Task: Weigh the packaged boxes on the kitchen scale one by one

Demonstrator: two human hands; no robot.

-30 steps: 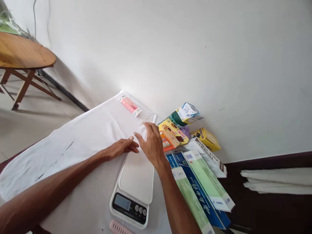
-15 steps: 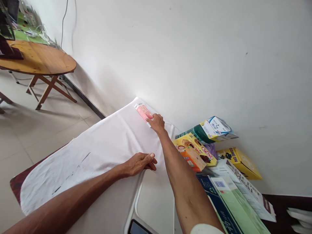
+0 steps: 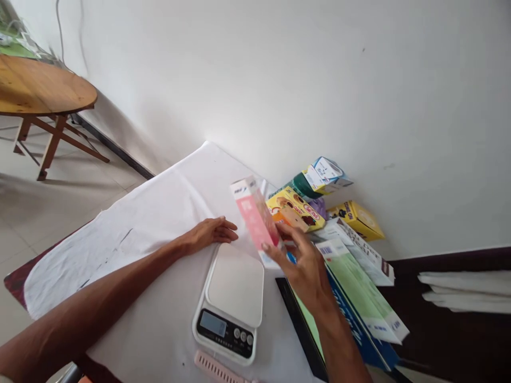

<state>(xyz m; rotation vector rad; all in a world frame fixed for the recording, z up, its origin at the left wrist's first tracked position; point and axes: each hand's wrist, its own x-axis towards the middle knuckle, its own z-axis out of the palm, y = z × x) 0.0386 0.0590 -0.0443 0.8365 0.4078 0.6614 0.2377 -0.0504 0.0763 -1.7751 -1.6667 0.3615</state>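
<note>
Pink box point(image 3: 255, 221), tilted, in right hand point(image 3: 304, 266); white scale point(image 3: 235, 287) nearby

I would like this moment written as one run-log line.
right hand: holds pink box, tilted | left hand: open, near far end of scale | more boxes: at right

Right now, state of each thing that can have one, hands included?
Pink carton: held, tilted, looks closed.
Right hand: gripping the carton.
Left hand: fingers slightly bent, nothing visibly held.
Digital kitchen scale: display showing something, digits unclear.
White tablecloth: creased, marked.
Wooden folding table: legs unfolded.
</note>
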